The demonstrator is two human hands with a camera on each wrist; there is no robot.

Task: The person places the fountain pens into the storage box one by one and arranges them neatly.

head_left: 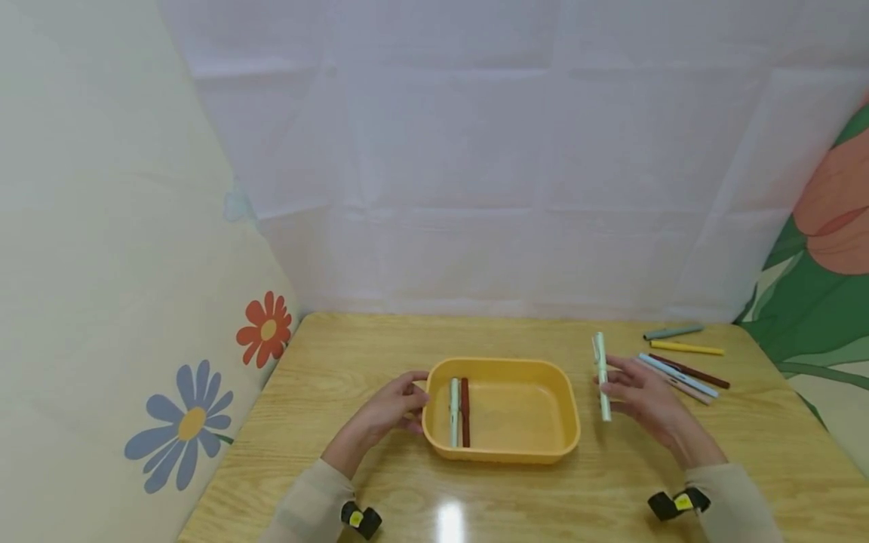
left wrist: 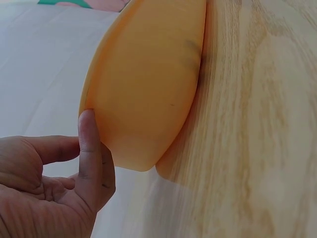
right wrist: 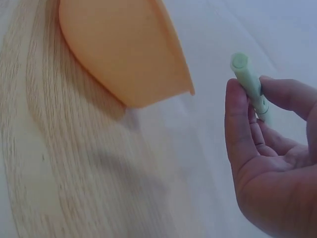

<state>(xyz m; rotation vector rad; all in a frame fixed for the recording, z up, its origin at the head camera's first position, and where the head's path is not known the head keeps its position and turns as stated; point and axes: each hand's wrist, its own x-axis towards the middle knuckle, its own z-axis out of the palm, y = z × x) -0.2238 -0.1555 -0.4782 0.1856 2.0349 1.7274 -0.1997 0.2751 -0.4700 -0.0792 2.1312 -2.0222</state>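
Out over the table to the right of the yellow tray (head_left: 516,457), my right hand (head_left: 638,396) pinches a light green pen (head_left: 601,377) between thumb and fingers. The pen stands nearly upright, clip toward the top; its round end faces the camera in the right wrist view. My left hand (head_left: 397,403) holds the tray's left edge, with fingertips (left wrist: 87,121) at the rim. Inside the tray, at its left side, a pale green pen (head_left: 454,413) and a dark red pen (head_left: 465,413) lie side by side.
Behind my right hand several pens lie on the wooden table (head_left: 366,339): a grey-green pen (head_left: 672,332), a yellow pen (head_left: 687,348), a dark red pen (head_left: 699,373), a light blue pen (head_left: 686,378) and a pinkish pen (head_left: 694,392). A white cloth (head_left: 448,188) hangs behind the table.
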